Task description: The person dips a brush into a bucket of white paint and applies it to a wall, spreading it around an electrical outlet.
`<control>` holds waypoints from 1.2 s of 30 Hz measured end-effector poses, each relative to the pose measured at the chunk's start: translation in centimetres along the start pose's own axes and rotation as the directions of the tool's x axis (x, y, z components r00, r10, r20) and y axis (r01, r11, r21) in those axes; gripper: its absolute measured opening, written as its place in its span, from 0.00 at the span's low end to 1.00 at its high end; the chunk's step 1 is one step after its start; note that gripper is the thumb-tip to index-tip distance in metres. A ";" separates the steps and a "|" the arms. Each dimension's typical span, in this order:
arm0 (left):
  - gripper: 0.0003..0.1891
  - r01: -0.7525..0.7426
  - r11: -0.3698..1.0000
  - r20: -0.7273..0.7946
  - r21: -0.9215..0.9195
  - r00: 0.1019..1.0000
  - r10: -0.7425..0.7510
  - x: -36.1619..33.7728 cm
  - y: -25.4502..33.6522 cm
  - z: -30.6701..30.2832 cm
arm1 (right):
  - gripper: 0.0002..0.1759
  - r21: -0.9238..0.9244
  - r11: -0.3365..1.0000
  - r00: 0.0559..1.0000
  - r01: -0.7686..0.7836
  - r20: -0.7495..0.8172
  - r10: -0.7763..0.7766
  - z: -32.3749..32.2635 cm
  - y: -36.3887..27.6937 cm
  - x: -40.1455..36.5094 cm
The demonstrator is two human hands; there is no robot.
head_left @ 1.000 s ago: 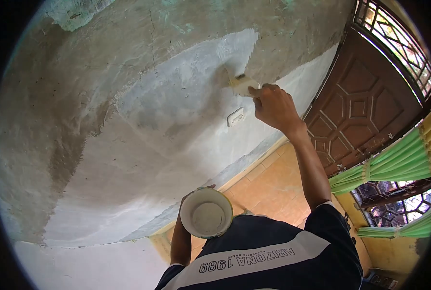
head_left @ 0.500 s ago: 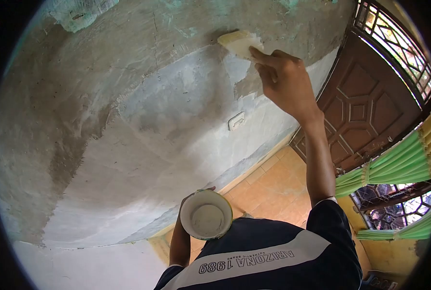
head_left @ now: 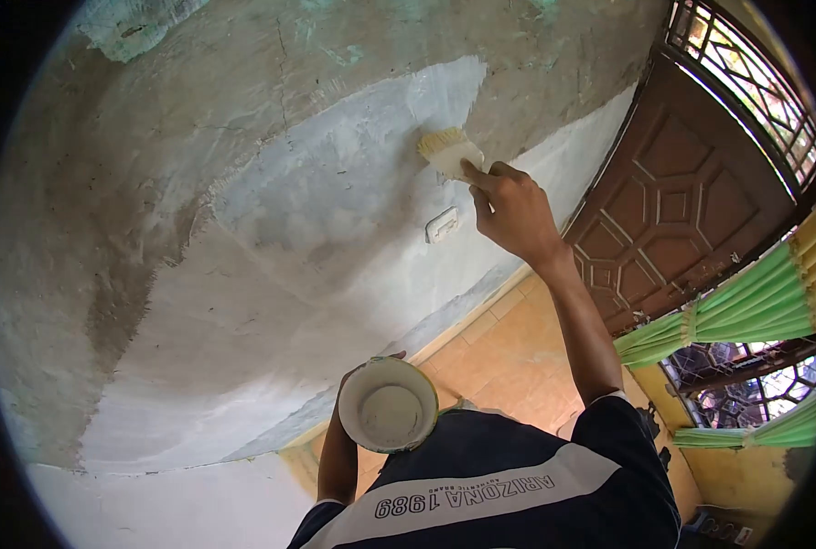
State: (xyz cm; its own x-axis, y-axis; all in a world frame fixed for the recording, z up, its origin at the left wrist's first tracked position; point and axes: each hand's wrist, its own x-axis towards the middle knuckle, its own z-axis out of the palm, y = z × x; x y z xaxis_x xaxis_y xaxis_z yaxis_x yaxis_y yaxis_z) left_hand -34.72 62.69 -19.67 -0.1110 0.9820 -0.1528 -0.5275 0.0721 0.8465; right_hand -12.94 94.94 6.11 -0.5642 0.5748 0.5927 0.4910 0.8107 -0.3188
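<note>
A wide, flat brush (head_left: pixel 452 156) with pale bristles is in my right hand (head_left: pixel 516 212), fingers closed on its handle. Its bristles are at the wall (head_left: pixel 335 192), above a white switch plate (head_left: pixel 442 225). Fresh whitish coating covers part of the wall around the brush, with bare grey-brown plaster above and to the left. My left hand (head_left: pixel 397 355) holds a round white tub (head_left: pixel 389 405) from its far side, mostly hidden behind it. Pale, thick liquid lies in the tub's bottom.
To the right stands a brown panelled door (head_left: pixel 678 197) with a latticed pane above. Green curtains (head_left: pixel 737 311) hang beside a latticed window (head_left: pixel 756 389). Orange floor tiles (head_left: pixel 504 352) run along the wall's base.
My right hand has moved the brush down, close to the switch plate. The whitish coating now reaches farther up where the brush was. The tub has barely moved.
</note>
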 end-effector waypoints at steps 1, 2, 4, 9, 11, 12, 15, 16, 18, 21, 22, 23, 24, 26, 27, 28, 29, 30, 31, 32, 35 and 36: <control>0.22 -0.004 1.000 0.011 -0.008 1.000 0.005 0.0 0.0 0.0 | 0.26 0.001 1.000 1.000 -0.004 0.003 0.004 0.5 0.3 -0.3; 0.22 0.000 1.000 0.010 -0.009 1.000 0.001 0.0 -0.1 0.0 | 0.26 0.008 1.000 1.000 0.002 -0.019 -0.001 1.0 0.7 -0.7; 0.22 0.020 1.000 -0.003 0.003 1.000 -0.020 0.0 -0.1 -0.1 | 0.25 0.016 1.000 0.999 0.006 -0.040 -0.005 1.8 1.3 -1.2; 0.23 0.014 1.000 0.013 -0.018 1.000 -0.014 -0.3 0.0 0.3 | 0.25 0.014 1.000 1.000 0.003 -0.004 -0.003 3.6 2.8 -2.9; 0.23 0.027 0.998 0.008 -0.057 1.000 -0.027 -0.4 0.1 0.4 | 0.25 0.014 1.000 1.000 0.004 0.010 -0.004 4.3 3.4 -3.5; 0.22 0.058 0.990 -0.014 -0.125 0.998 -0.060 -0.5 -0.1 0.4 | 0.25 0.013 1.000 1.000 0.005 0.023 -0.005 4.3 3.8 -3.8; 0.21 0.033 0.997 -0.034 -0.067 0.999 -0.036 -0.8 0.3 0.8 | 0.24 0.029 0.997 0.997 0.075 -0.031 -0.074 3.3 4.3 -3.7; 0.22 -0.019 0.998 -0.024 0.055 1.000 0.020 -0.9 0.5 1.1 | 0.24 0.032 0.997 0.997 0.077 -0.033 -0.076 2.9 4.3 -3.4; 0.21 0.019 0.999 -0.039 -0.037 0.999 -0.020 -1.1 0.6 1.1 | 0.23 0.041 0.999 0.996 0.008 -0.089 -0.004 0.8 2.9 -2.3; 0.22 0.044 0.992 -0.049 -0.119 0.998 -0.050 -1.6 0.3 1.1 | 0.24 0.042 0.999 0.994 0.012 -0.108 -0.008 1.3 2.7 -1.8; 0.22 0.031 0.994 -0.047 -0.106 0.998 -0.036 -1.7 0.3 1.2 | 0.25 0.012 0.999 0.993 0.052 -0.108 -0.051 2.2 3.0 -1.9; 0.22 0.032 0.994 -0.049 -0.105 0.998 -0.037 -1.8 0.3 1.2 | 0.23 0.024 0.999 0.995 0.040 -0.092 -0.038 3.1 3.0 -2.2; 0.22 0.027 0.997 -0.071 -0.075 0.997 -0.033 -1.9 0.3 1.3 | 0.23 0.026 0.999 0.995 0.039 -0.092 -0.037 4.1 3.4 -2.7; 0.22 0.020 0.999 -0.096 -0.046 0.995 -0.025 -1.9 0.2 1.3 | 0.24 0.011 1.000 1.000 0.002 -0.006 -0.002 5.1 4.0 -3.5; 0.22 -0.005 0.998 -0.073 -0.069 0.997 0.000 -1.9 0.0 1.2 | 0.24 0.019 1.000 1.000 -0.015 0.016 0.015 5.1 4.1 -4.0; 0.23 -0.029 0.995 -0.052 -0.092 0.998 0.024 -1.9 -0.2 1.1 | 0.24 0.020 1.000 1.000 -0.015 0.020 0.014 4.9 4.5 -4.3; 0.23 -0.027 0.995 -0.053 -0.094 0.998 0.022 -1.8 -0.3 1.1 | 0.24 -0.008 1.000 0.997 -0.019 0.077 0.019 4.7 4.9 -4.4; 0.22 0.011 0.988 -0.077 -0.154 0.997 -0.023 -1.6 -0.3 1.2 | 0.25 -0.037 0.999 0.991 -0.020 0.131 0.025 4.5 5.2 -4.4; 0.22 0.048 0.976 -0.097 -0.213 0.993 -0.070 -1.5 -0.3 1.1 | 0.25 -0.036 0.999 0.991 -0.021 0.132 0.025 4.5 5.5 -4.3; 0.22 0.049 0.976 -0.098 -0.213 0.993 -0.072 -1.4 -0.8 0.7 | 0.25 -0.025 1.000 0.992 -0.009 0.128 0.012 4.1 5.5 -4.0; 0.26 -0.006 1.000 -0.054 0.018 0.999 0.007 -1.1 -2.1 0.0 | 0.24 0.009 1.000 0.998 0.004 0.065 -0.005 2.5 4.4 -2.7; 0.26 -0.008 1.000 -0.059 0.016 0.998 0.009 -1.0 -2.0 0.2 | 0.24 0.033 0.999 1.000 0.006 0.005 -0.006 1.7 3.7 -2.1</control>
State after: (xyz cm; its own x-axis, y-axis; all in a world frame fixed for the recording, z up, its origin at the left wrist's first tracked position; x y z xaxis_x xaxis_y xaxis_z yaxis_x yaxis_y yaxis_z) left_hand -33.37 61.59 -21.11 -0.1648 0.9706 -0.1752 -0.5127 0.0674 0.8559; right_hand -11.11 96.89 2.42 -0.5700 0.5707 0.5911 0.4657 0.8171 -0.3398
